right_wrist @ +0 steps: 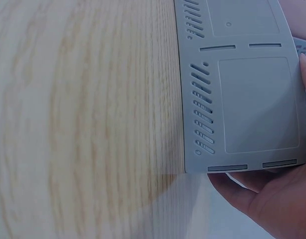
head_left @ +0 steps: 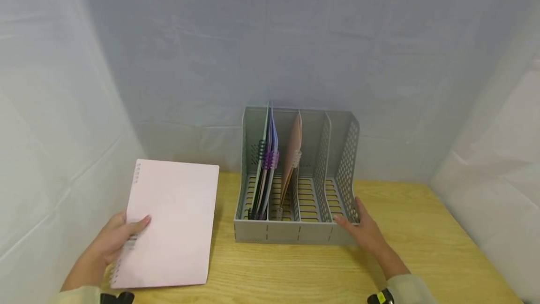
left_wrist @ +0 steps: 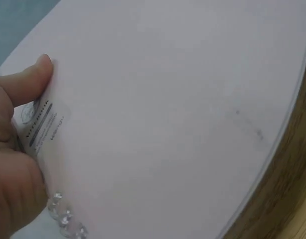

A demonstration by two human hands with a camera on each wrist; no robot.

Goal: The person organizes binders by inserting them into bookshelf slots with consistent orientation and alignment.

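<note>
A pale pink spiral notebook (head_left: 173,215) is held by my left hand (head_left: 110,240), which grips it at the spiral edge on its left. The thumb lies across the front cover; the other fingers are hidden behind. In the left wrist view, small print on the notebook (left_wrist: 143,119) shows beside the thumb, with clear coils below. My right hand (head_left: 366,231) grips the front right corner of a grey file rack (head_left: 282,232), thumb over the front rim and fingers along the outer side wall. The right wrist view shows the rack's front panel (right_wrist: 257,104) up close.
Notebooks with dark and purple coils (head_left: 266,168) stand in the rack's leftmost compartment. A peach-pink notebook (head_left: 292,154) leans in the one beside it. The wooden table (head_left: 253,271) is bordered by a white sheet (head_left: 295,36) behind and at both sides.
</note>
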